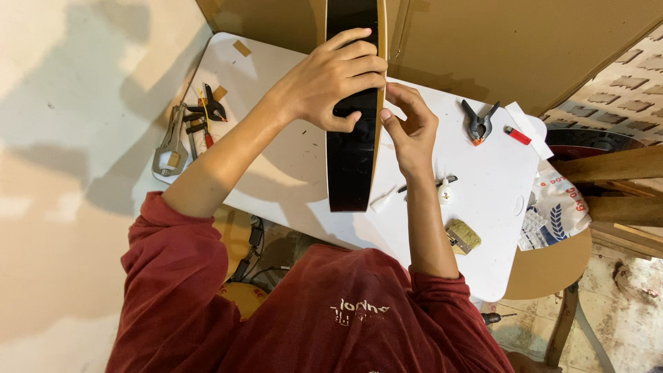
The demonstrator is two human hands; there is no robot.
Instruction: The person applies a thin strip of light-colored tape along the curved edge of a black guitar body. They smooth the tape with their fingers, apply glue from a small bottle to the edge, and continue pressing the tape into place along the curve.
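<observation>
black board (351, 173) top cut off by frame, middle hidden under hands (338, 83)

the long black board (352, 138) runs down the middle of the white tabletop (290, 159), splitting it in two. left of it a broad bare stretch lies open, with locking pliers (169, 145) and a clamp (210, 107) crowding only the far left edge. right of it, passage narrows: a spring clamp (478, 121), a red lighter (516, 135) and a brush (463, 236) dot the surface, and wooden beams (608, 166) block the right rim.
</observation>
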